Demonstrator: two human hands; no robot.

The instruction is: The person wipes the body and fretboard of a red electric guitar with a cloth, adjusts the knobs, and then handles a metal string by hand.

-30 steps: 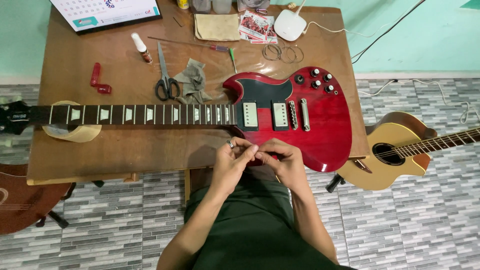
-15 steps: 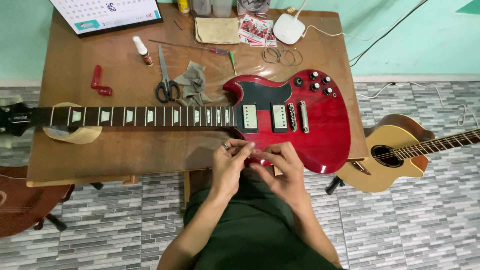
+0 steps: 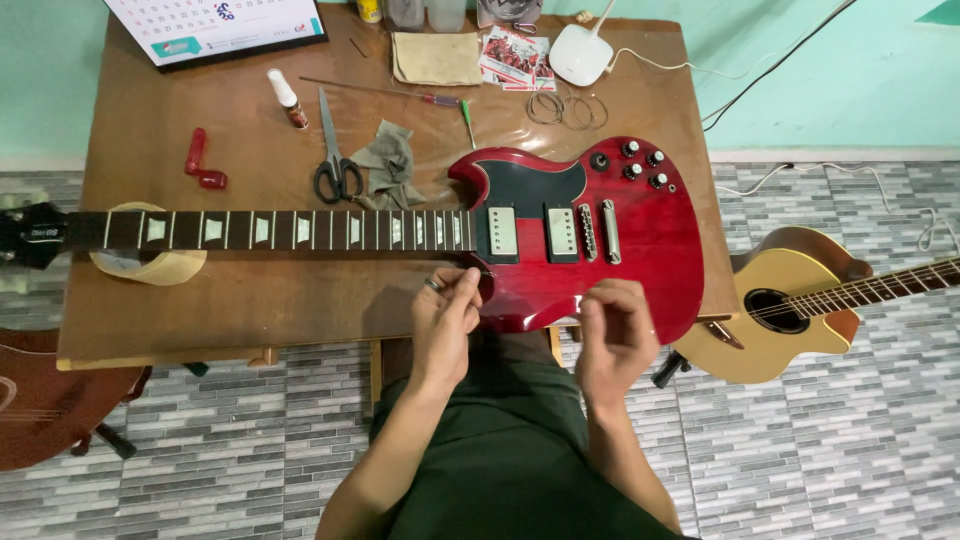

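Both hands pinch a thin guitar string, left hand and right hand, over the red electric guitar

Scissors: black-handled, lying on my counter above the neck, blades pointing away from me.
Rag: grey, crumpled, just beside the scissors.
Tape roll: tan, at the counter's left end.
Red tool: small, left of the scissors.
Acoustic guitar: on the tiled floor to my right.
Calendar: far left corner.
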